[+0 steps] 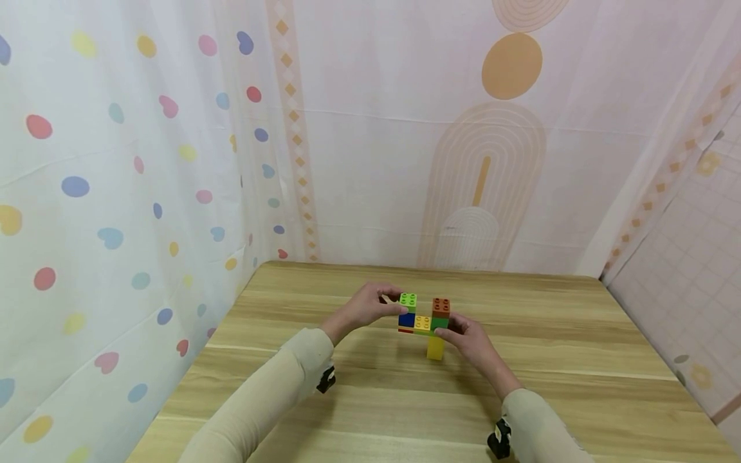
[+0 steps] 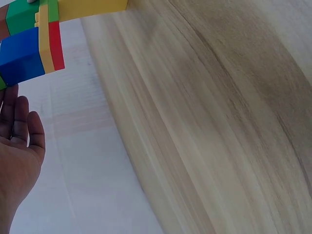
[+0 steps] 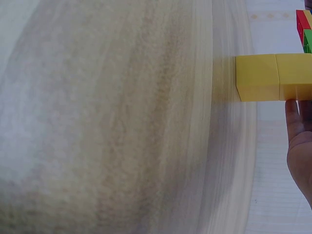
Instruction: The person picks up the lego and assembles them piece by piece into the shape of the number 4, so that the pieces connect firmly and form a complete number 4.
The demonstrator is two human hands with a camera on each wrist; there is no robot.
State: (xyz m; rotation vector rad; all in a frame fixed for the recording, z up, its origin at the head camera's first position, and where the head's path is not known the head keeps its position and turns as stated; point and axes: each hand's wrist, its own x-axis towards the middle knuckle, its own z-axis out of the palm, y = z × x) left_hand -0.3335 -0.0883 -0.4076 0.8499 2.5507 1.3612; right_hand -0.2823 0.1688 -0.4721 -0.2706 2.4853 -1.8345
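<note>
A toy-brick structure stands near the middle of the table, carried on a column of two yellow bricks (image 3: 258,78). Across the column lies a flat yellow-orange plate (image 1: 422,323), with red (image 2: 56,45) and green pieces under it. On its left end a lime-green brick (image 1: 408,299) tops a blue brick (image 2: 19,56); on its right, a brown brick (image 1: 441,305) tops a green one (image 1: 440,323). My left hand (image 1: 366,306) pinches the lime-green brick between thumb and fingers. My right hand (image 1: 476,344) grips the right side around the green brick, its lower fingers beside the yellow column.
The wood-grain table (image 1: 359,411) extends around the structure to its far edge. A patterned curtain (image 1: 370,180) hangs behind, and a dotted one (image 1: 116,257) along the left. Black wrist devices (image 1: 327,379) show under both sleeves.
</note>
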